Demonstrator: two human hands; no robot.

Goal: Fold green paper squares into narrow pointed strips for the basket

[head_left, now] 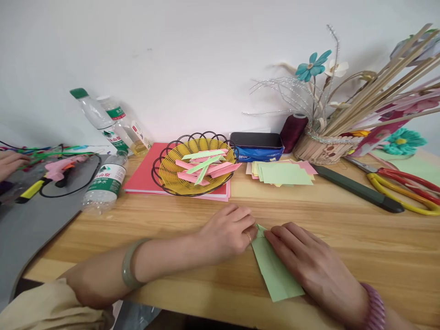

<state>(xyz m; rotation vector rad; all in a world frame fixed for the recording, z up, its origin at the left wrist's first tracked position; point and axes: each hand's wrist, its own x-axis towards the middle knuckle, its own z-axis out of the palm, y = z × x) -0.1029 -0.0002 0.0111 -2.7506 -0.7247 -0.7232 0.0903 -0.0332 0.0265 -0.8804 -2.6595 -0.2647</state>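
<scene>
A sheet of light green paper [277, 270] lies on the wooden table near its front edge, its far end folded to a small point. My left hand [228, 231] has its fingers curled and pinches the paper's left side at that folded end. Along the right edge, my right hand [307, 254] lies over the paper, fingers together and pressing down close to the fold. Just beyond my hands stands a yellow woven basket [167, 172] with several folded pink and green paper strips [206, 167]. To its right is a stack of green, yellow and pink paper sheets [285, 174].
Red paper [137, 176] lies beneath the basket. Plastic bottles [106, 181] stand at the left, near a glue gun [51, 176] and another person's hand [12, 162]. A blue packet [256, 153], thread spool [294, 130], green cutter [360, 189], and scissors [402, 183] are to the right.
</scene>
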